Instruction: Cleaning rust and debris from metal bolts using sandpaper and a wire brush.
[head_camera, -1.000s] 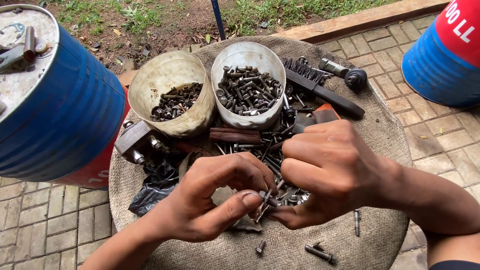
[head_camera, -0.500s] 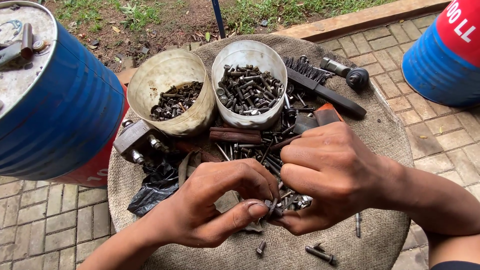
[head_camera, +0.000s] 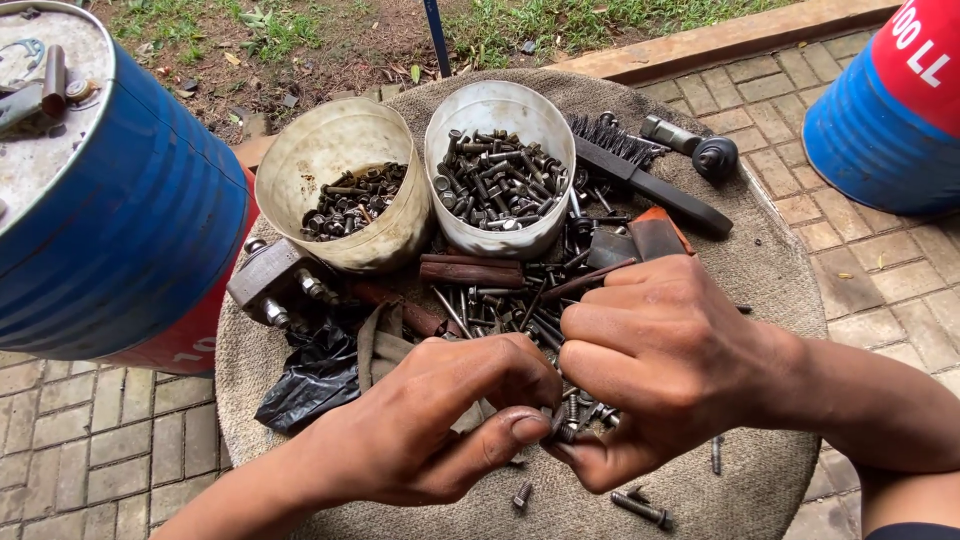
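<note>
My left hand (head_camera: 430, 420) and my right hand (head_camera: 660, 360) meet over a heap of dark bolts and nails (head_camera: 520, 300) on a round, burlap-covered surface (head_camera: 770, 270). Both hands pinch a small bolt (head_camera: 562, 430) between thumbs and fingertips. The right hand also cups several small screws, mostly hidden under its fingers. Behind the heap stand two white tubs: the left tub (head_camera: 345, 200) holds dark nuts and bolts, the right tub (head_camera: 500, 180) holds longer bolts.
Big blue drum (head_camera: 110, 200) at left, another blue drum (head_camera: 890, 110) at top right. A wire brush (head_camera: 640, 175), a socket tool (head_camera: 700, 150), a metal block fitting (head_camera: 270, 285) and a black plastic bag (head_camera: 315, 375) lie on the burlap. Loose bolts (head_camera: 640, 508) near the front edge.
The hands have drawn closer together and lower over the heap. The left thumb now presses on the small bolt held against the right fingers.
</note>
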